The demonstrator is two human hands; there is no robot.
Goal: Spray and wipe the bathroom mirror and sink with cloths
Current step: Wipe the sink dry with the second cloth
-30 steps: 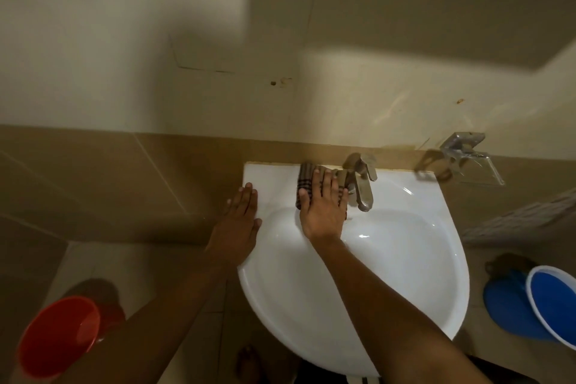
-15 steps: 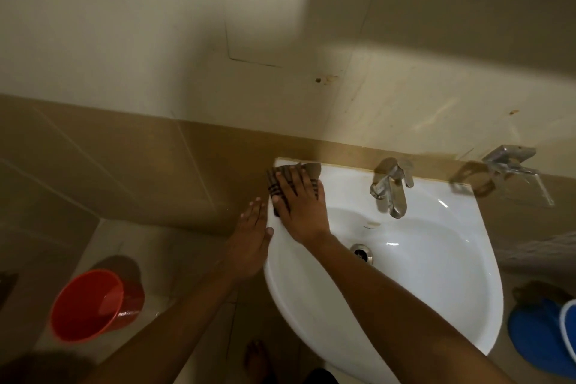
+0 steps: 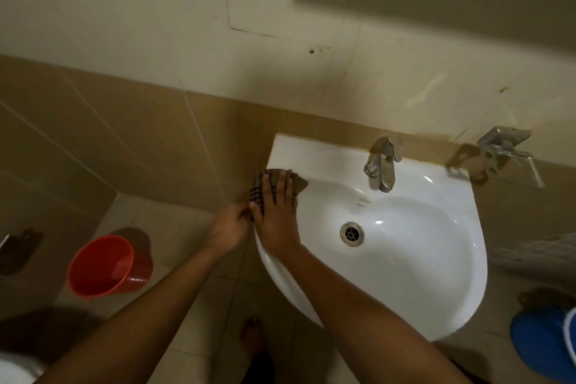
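Since a second ago the checked cloth (image 3: 274, 185) has travelled from beside the tap (image 3: 381, 165) along the back ledge to the sink's (image 3: 405, 274) left rim, where it now drapes over the edge. The right hand (image 3: 277, 215) lies flat on top of it, fingers straight and spread, pressing it to the rim. The left hand (image 3: 230, 224), earlier flat on the left rim, now sits just outside that rim with its fingers curled, seemingly pinching the cloth's hanging corner; the contact is partly hidden. The drain (image 3: 352, 233) shows at the basin's middle. On the floor, a red bucket (image 3: 103, 265) stands well left of the sink and a blue container (image 3: 545, 343) at the right.
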